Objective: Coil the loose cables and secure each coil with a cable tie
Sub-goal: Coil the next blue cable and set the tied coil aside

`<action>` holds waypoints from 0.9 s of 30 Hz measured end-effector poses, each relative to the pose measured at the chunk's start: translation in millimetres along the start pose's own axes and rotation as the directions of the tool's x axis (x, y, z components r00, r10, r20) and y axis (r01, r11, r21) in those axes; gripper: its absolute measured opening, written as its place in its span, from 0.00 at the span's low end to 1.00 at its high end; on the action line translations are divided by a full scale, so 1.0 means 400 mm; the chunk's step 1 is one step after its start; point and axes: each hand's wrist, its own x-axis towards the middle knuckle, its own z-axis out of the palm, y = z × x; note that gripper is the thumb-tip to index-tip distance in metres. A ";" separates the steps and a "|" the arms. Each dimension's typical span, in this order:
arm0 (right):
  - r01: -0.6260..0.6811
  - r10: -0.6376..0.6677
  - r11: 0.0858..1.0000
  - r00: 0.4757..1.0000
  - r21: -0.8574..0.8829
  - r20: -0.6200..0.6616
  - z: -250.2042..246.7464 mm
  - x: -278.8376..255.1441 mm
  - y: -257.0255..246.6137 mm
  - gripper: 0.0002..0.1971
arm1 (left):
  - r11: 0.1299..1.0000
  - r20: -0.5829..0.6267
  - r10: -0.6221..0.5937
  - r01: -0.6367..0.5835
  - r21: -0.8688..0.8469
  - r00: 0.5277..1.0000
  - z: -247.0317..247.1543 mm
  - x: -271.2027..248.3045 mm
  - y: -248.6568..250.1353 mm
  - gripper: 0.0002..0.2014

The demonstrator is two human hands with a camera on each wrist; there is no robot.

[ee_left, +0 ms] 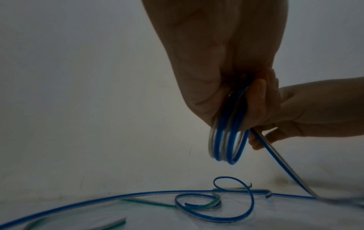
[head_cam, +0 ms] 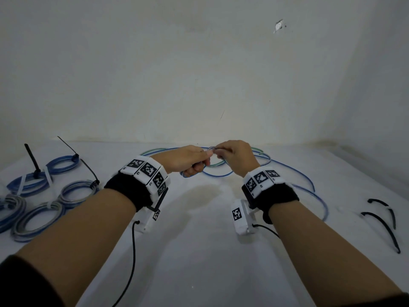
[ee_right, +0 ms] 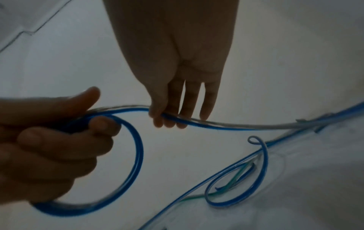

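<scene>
Above the table, the left hand grips a small blue coil; the right hand pinches its loose cable.

Bare workbench corner: white table against plain scuffed wall.

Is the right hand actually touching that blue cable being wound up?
Touching. In the right wrist view, the right hand has its fingertips curled around the blue cable, which runs on into the coil gripped by the left hand.
</scene>
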 end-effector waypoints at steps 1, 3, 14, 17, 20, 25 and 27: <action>-0.032 0.028 0.997 0.998 0.076 0.048 -0.004 0.000 0.000 0.09 | 1.000 -0.009 0.009 -0.010 -0.018 1.000 -0.004 0.000 -0.001 0.17; -0.099 0.079 0.978 0.990 0.184 0.114 -0.010 -0.001 -0.001 0.10 | 0.996 -0.052 0.020 -0.025 -0.088 0.998 -0.010 -0.001 -0.004 0.17; -0.137 0.119 0.981 0.984 0.139 0.132 -0.044 0.020 -0.029 0.22 | 0.954 -0.099 0.033 -0.061 -0.295 0.995 -0.027 -0.007 -0.010 0.20; -0.149 0.149 0.943 0.989 0.298 0.026 -0.043 0.028 -0.033 0.21 | 0.913 -0.064 0.065 -0.085 -0.400 0.996 -0.030 -0.013 0.003 0.20; -0.124 0.172 0.914 0.981 0.386 -0.092 -0.037 0.023 -0.043 0.19 | 0.812 -0.104 0.097 -0.139 -0.566 0.990 -0.036 -0.010 0.022 0.21; -0.113 0.163 0.920 0.981 0.375 -0.102 -0.017 -0.001 -0.018 0.11 | 0.509 -0.158 0.181 -0.230 -0.829 0.971 -0.056 -0.001 0.042 0.19; -0.168 0.209 0.925 0.974 0.341 -0.088 -0.006 -0.004 0.001 0.12 | 0.420 -0.214 0.216 -0.289 -0.860 0.953 -0.059 0.002 0.048 0.18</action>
